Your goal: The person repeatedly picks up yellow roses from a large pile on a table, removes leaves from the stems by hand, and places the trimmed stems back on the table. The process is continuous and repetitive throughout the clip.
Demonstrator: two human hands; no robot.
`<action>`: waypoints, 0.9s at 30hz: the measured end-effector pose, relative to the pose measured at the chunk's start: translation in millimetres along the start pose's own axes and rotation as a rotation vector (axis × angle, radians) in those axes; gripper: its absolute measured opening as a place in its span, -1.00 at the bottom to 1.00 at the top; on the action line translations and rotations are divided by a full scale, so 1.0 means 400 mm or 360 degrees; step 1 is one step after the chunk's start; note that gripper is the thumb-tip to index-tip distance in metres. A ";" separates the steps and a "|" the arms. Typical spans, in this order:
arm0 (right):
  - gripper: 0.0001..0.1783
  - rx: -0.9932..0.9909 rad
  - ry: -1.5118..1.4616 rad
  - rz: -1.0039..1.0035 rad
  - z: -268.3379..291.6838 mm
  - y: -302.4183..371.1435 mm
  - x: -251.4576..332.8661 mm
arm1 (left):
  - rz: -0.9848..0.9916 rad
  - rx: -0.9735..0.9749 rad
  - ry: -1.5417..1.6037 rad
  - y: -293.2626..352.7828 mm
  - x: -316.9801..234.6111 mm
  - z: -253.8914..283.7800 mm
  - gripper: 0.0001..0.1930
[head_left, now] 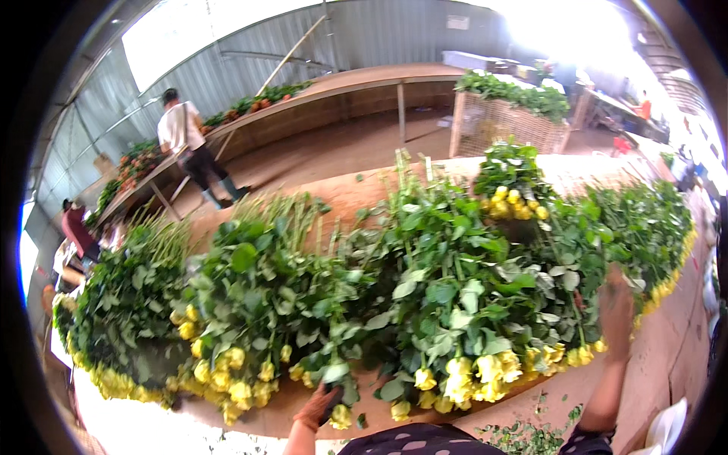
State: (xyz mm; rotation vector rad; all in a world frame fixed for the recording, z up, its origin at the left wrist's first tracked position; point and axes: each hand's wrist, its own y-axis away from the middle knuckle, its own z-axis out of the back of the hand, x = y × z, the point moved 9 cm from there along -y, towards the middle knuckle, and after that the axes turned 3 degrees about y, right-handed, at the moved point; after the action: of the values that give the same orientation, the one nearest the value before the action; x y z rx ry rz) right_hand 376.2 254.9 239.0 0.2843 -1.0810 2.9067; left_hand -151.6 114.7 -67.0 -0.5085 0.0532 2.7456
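Observation:
Yellow roses (pixel 489 369) with long leafy stems lie in a thick row across a wide table, blooms toward me and cut stem ends (pixel 292 216) pointing away. At the near edge, my left hand (pixel 322 406), dark over the fingers, touches the leaves beside a single yellow rose (pixel 340 416). Leaves and shadow hide its fingertips, so its grip cannot be made out. On the right, my right hand (pixel 616 299) is raised over the foliage, its fingers smeared by motion. A small bunch of yellow roses (pixel 514 205) lies on top of the stems at the far side.
Loose leaves (pixel 531 431) lie below the near table edge. Beyond the brown table (pixel 326 180) stands a mesh-sided crate (pixel 497 121) heaped with greenery. A person in a white shirt (pixel 180 127) stands at a long back bench (pixel 364 78) holding orange flowers. Another person (pixel 78 227) is at far left.

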 end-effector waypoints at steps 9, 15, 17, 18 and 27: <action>-0.48 0.2083 -0.1582 0.0096 -0.536 0.713 0.849 | 0.0379 -0.0100 0.0997 -0.090 -0.042 -0.098 -0.55; -0.72 0.2286 -0.2079 -0.0878 -0.574 0.737 0.750 | 0.1182 -0.0411 0.1752 -0.012 0.029 0.004 -0.49; -0.79 0.2201 -0.2493 -0.1241 -0.510 0.705 0.762 | 0.1126 -0.0409 0.1985 0.008 0.074 -0.019 -0.48; -0.81 0.2100 -0.2486 -0.1223 -0.484 0.680 0.760 | 0.1076 -0.0341 0.1842 -0.001 0.063 -0.005 -0.48; -0.77 0.1750 -0.2622 -0.0988 -0.424 0.608 0.759 | 0.1370 -0.0222 -0.0350 -0.086 0.140 0.140 -0.60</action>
State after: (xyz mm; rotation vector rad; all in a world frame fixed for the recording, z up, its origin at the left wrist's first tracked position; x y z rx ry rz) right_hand 28.7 169.0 10.8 2.5008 0.8451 1.8172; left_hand -208.0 170.8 -33.5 -0.2363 0.0297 3.6528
